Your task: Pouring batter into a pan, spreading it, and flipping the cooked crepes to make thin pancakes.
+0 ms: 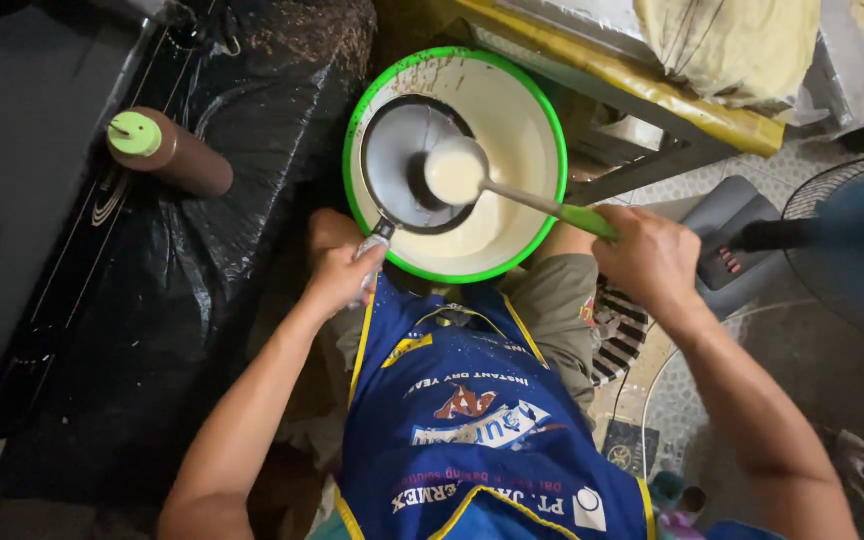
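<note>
Over the green-rimmed bowl of pale batter, the left hand is clenched on the handle of a small dark pan (tilted above the batter). The right hand is closed around the green-handled ladle, its batter-filled scoop over the pan.

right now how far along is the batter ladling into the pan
Done: the ladle with the green handle is loaded with pale batter. In hand: the right hand holds it over the small dark round pan, which the left hand steadies above the green-rimmed basin. Left: the pan's surface looks bare.
</note>
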